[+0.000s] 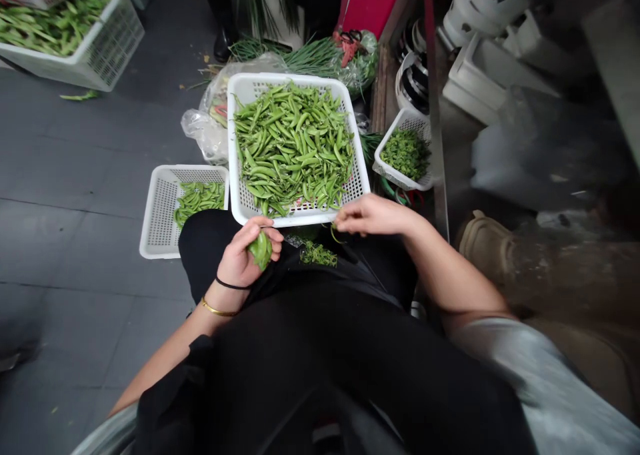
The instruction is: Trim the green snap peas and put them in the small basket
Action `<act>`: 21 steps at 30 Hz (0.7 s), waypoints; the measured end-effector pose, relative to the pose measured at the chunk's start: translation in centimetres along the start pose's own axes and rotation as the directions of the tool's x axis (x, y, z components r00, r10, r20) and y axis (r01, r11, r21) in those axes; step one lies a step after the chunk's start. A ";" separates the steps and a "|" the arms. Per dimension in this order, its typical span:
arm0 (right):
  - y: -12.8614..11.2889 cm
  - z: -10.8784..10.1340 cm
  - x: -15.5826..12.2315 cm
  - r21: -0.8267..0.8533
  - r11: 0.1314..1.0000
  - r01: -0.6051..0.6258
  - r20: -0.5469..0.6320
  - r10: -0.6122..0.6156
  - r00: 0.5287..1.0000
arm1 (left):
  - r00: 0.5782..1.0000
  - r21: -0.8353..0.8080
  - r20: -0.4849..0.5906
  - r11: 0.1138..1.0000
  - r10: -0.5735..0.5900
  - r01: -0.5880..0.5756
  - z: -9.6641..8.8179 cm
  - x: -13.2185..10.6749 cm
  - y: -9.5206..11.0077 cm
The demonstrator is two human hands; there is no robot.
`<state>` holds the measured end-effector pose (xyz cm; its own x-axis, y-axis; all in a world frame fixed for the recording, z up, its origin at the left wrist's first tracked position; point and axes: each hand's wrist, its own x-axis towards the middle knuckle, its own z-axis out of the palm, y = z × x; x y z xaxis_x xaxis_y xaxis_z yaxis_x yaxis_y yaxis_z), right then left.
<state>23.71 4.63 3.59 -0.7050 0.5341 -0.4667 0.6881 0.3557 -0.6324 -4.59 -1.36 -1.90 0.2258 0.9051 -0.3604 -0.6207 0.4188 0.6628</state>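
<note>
Gripping a green pea pod [261, 249] in the clenched left hand [243, 256], the person pinches a thin green strand [333, 233] with the right hand [373, 216]. Both hands sit just in front of a white basket [290, 79] heaped with pods, above green scraps [318, 255] lying on a black-clothed lap [320, 321].
</note>
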 end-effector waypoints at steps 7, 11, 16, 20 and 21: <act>0.9 -0.4 13.5 -0.489 0.792 -0.367 -0.160 0.332 0.930 | 0.977 0.039 0.114 0.983 -0.183 0.180 0.4 0.1 -1.0; 1.9 0.5 16.9 -0.507 0.789 -0.347 -0.096 0.349 0.932 | 0.986 0.056 0.040 0.986 -0.161 0.159 -0.1 -0.1 -0.3; 1.6 -0.5 11.9 -0.525 0.769 -0.365 -0.167 0.328 0.930 | 0.990 0.117 -0.010 0.983 -0.142 0.142 -0.4 -0.3 -0.3; -1.7 1.0 5.2 -0.486 0.852 -0.194 -0.180 0.120 0.976 | 0.987 0.308 -0.050 0.938 -0.151 0.159 1.0 -0.1 -1.3; -2.7 1.9 3.9 -0.481 0.869 -0.115 -0.174 0.033 0.984 | 0.986 0.338 -0.058 0.926 -0.155 0.165 1.4 -0.1 -1.6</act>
<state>18.79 4.26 2.35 -0.6409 0.6710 -0.3728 0.7615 0.6171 -0.1985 -2.54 -1.98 -2.03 0.2752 0.8236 -0.4959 -0.2838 0.5624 0.7766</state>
